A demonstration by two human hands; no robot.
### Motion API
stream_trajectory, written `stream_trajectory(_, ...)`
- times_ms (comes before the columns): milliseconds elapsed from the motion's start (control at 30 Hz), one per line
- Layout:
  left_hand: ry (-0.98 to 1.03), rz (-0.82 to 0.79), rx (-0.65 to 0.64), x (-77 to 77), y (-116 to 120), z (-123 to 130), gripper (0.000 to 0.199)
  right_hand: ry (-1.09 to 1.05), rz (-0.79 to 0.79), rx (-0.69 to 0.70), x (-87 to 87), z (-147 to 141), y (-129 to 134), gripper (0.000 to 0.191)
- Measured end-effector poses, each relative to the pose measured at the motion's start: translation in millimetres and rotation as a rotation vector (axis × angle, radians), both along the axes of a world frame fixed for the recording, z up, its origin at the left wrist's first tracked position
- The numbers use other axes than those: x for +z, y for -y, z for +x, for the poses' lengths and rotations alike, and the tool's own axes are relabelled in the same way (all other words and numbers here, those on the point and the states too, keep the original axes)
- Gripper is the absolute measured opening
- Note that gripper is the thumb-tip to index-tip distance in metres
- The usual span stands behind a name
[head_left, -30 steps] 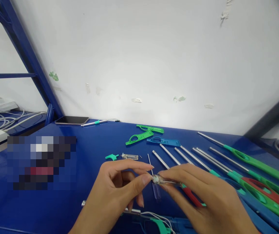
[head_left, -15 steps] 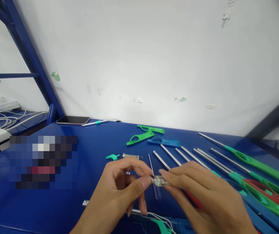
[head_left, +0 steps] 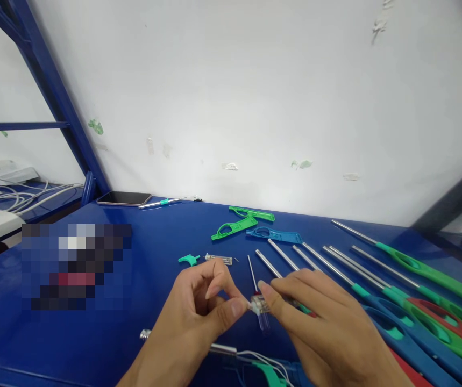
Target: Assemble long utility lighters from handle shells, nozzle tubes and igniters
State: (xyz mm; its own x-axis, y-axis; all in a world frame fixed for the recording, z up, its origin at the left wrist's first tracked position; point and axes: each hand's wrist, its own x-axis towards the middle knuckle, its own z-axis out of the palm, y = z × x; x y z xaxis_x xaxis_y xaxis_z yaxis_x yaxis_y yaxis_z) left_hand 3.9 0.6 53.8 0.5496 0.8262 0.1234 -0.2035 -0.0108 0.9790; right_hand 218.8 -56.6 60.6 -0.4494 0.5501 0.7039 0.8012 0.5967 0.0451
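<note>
My right hand (head_left: 315,317) grips a small clear plastic lighter fuel tank (head_left: 258,303), its pale end facing left. My left hand (head_left: 202,322) pinches thumb and forefinger at that pale end; whatever tiny piece lies between the fingertips is too small to name. Under the tank lies a screwdriver (head_left: 253,277) with a thin shaft and a clear handle, partly covered. Behind the left hand a second clear fuel tank (head_left: 219,260) rests beside a teal trigger (head_left: 190,260). Below the hands, a partly hidden lighter body shows a metal tube (head_left: 223,349), white wires (head_left: 261,357) and a teal trigger.
Long-nosed lighters (head_left: 432,269) with green, blue and red handles spread across the right. Green handle halves (head_left: 234,228) and a blue handle half (head_left: 275,235) lie near the wall. A phone (head_left: 123,199) and a metal rod with a wire (head_left: 162,203) sit at the back left.
My right hand has shifted its fingers slightly on the clear fuel tank, which sits a little lower. My left fingertips stay at its pale end. The view has swung slightly.
</note>
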Motion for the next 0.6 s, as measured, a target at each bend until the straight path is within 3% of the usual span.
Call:
stream_trajectory(433, -0.021, -0.104, 0.033, -2.1, -1.3, -0.7, 0.06, 0.008, -0.019, -0.041, -5.2, -6.3, 1.2, 0.032)
stream_trajectory(600, -0.099, -0.118, 0.006, 2.7, -1.6, 5.1, 0.056, -0.081, -0.191, -0.029, 1.6, 4.6, 9.1, 0.031)
